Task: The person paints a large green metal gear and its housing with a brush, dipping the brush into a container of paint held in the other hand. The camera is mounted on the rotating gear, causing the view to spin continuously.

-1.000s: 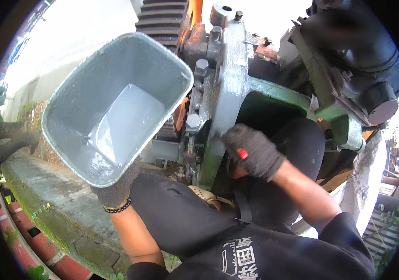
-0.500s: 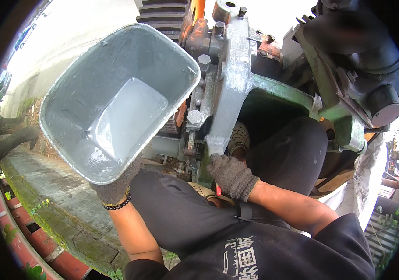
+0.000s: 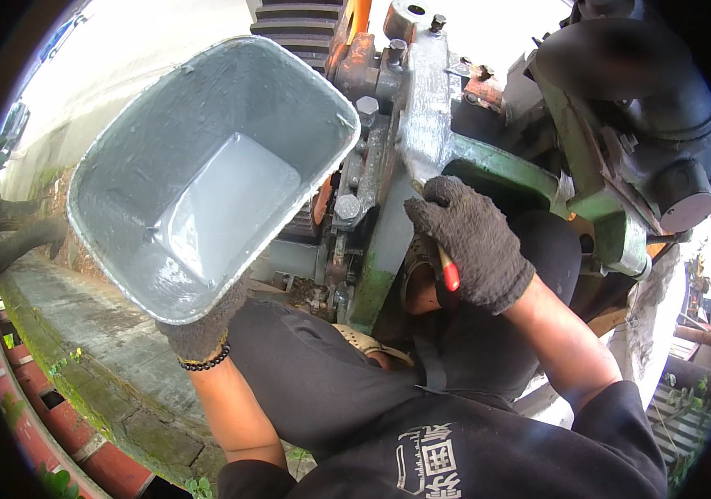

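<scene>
Left hand (image 3: 202, 333): gloved, closed under the base of a grey tub (image 3: 205, 175), tilted, holding grey paint.
Right hand (image 3: 472, 241): gloved, fist shut on a red-handled brush (image 3: 448, 273).
Clearance: tub rim nearly meets the bolted machine frame (image 3: 426, 100); the right hand sits tight against it.
Open room: stone ledge (image 3: 81, 349) at lower left.
Hidden: brush bristles covered by the glove.

No packages, labels, signs, screens.
</scene>
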The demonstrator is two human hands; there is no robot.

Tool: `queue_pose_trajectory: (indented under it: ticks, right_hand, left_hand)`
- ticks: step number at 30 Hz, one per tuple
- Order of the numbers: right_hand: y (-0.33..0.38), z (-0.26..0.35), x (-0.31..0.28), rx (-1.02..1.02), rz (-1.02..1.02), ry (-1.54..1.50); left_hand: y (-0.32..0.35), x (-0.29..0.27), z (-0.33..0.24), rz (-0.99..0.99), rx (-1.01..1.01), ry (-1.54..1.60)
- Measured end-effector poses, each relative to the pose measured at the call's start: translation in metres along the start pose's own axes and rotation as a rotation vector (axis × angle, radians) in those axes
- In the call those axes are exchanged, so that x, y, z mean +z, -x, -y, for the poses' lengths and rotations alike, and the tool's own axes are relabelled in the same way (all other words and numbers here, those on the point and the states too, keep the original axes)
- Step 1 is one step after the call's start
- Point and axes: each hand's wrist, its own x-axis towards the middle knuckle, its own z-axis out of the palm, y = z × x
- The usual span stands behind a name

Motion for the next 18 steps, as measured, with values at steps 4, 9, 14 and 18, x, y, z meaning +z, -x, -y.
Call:
queue_pose_trajectory:
  ticks: [4,9,14,18]
  right_hand:
    - [0.015,0.012,0.051,0.254,0.182,-0.078]
    - [0.048,0.008,0.145,-0.050,0.389,-0.002]
    - [0.049,-0.014,0.137,-0.110,0.273,-0.145]
    - [0.017,-0.005,0.056,-0.007,0.221,-0.014]
  left_hand:
    - [-0.003,0.010,-0.003,-0.028,-0.037,0.122]
    - [-0.011,0.003,-0.005,-0.056,0.122,0.041]
    - [-0.003,0.009,0.008,0.012,0.172,-0.128]
    - [0.003,-0.003,0.011,0.004,0.139,-0.078]
